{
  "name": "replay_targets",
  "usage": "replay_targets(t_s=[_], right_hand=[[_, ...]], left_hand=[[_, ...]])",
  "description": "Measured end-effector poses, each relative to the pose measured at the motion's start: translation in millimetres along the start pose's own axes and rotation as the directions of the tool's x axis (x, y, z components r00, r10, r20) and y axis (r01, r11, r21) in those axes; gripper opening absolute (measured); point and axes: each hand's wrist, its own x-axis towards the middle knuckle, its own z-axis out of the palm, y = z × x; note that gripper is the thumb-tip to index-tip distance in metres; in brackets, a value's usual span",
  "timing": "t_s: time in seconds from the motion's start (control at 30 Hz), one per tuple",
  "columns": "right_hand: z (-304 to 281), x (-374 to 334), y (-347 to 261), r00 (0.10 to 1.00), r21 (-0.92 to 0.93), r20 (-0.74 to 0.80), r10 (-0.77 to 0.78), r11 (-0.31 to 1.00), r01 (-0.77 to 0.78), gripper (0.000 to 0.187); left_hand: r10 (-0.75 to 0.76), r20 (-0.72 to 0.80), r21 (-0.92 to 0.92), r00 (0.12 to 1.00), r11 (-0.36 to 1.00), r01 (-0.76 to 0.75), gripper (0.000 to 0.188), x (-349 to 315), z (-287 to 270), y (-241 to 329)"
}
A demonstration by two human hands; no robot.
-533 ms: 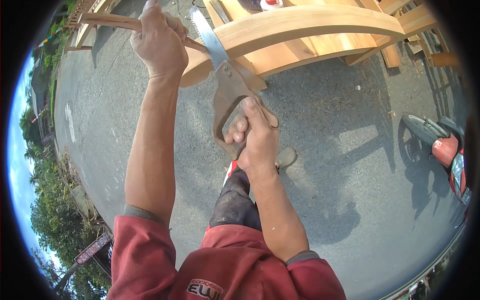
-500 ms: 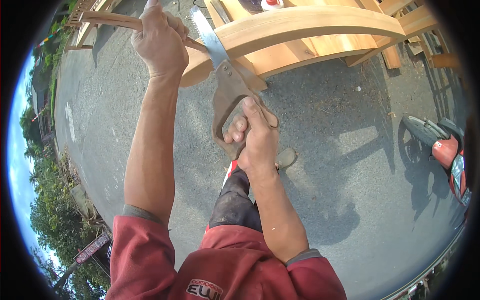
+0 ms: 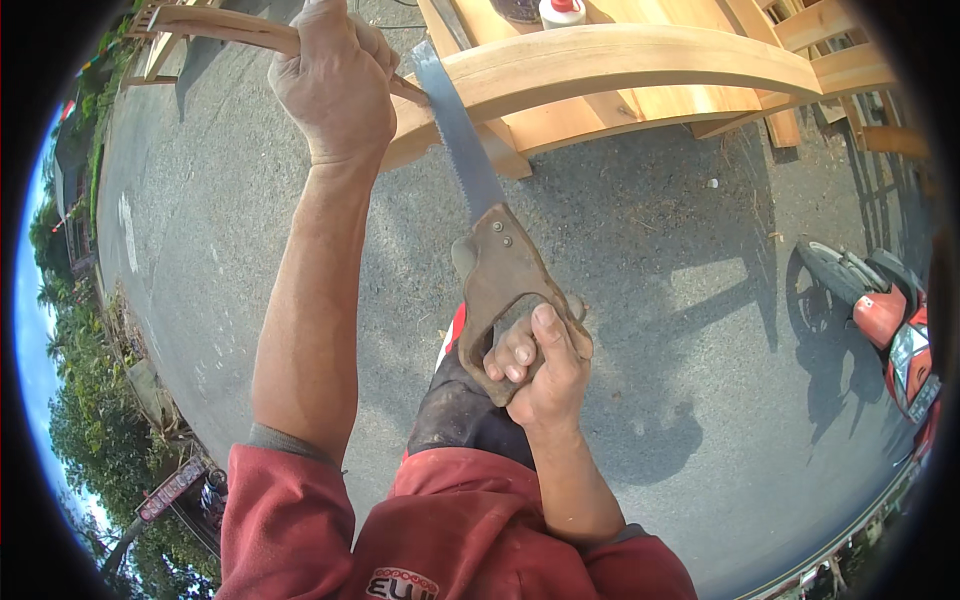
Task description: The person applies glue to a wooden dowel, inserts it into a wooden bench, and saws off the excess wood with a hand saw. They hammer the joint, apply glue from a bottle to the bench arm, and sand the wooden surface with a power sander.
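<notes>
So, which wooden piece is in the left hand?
The thin strip, its right end at the saw blade; the curved beam is much thicker.

Saw (image 3: 497, 235) drawn back, right hand (image 3: 552, 368) closer to red shirt (image 3: 465, 520), more blade (image 3: 462, 140) exposed

L hand (image 3: 335, 100) grips wd strip (image 3: 225, 25); R hand (image 3: 550, 365) holds saw (image 3: 492, 235), blade (image 3: 462, 135) nr strip end.

The left hand (image 3: 335, 95) and the right hand (image 3: 545, 362) were both clenched.
The left arm (image 3: 310, 300) was stretched far forward; the right arm (image 3: 572, 480) was bent more.
</notes>
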Motion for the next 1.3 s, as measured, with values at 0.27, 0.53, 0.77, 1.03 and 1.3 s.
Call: replay_targets(t_s=[0.27,0.53,0.77,1.03,1.3], right_hand=[[17.3,20.0,-1.2,0.999,-0.043,-0.035,-0.01,0.999,0.009,0.02],[38.9,54.9,2.5,1.0,0.059,-0.002,0.008,0.998,-0.008,0.02],[46.1,50.4,3.7,1.0,0.043,-0.002,-0.024,0.999,0.024,0.031],[23.8,26.2,6.0,1.0,0.106,0.025,0.0,0.994,-0.003,0.02],[12.1,11.2,5.6,0.999,0.061,0.037,-0.008,0.998,0.006,0.023]], left_hand=[[0.052,-0.087,0.034,0.995,0.998,-0.049,0.038,-3.5,-1.3,-10.4],[0.011,-0.102,-0.036,0.995,0.999,-0.015,0.033,-3.5,6.9,-6.5],[-0.086,0.112,-0.613,0.99,0.778,0.137,0.033,1.0,-0.6,-16.9],[0.037,-0.165,0.03,0.986,0.999,-0.032,0.027,-8.9,16.1,-3.6],[-0.037,-0.218,-0.009,0.975,0.999,0.036,0.027,-4.1,6.3,-3.0]])
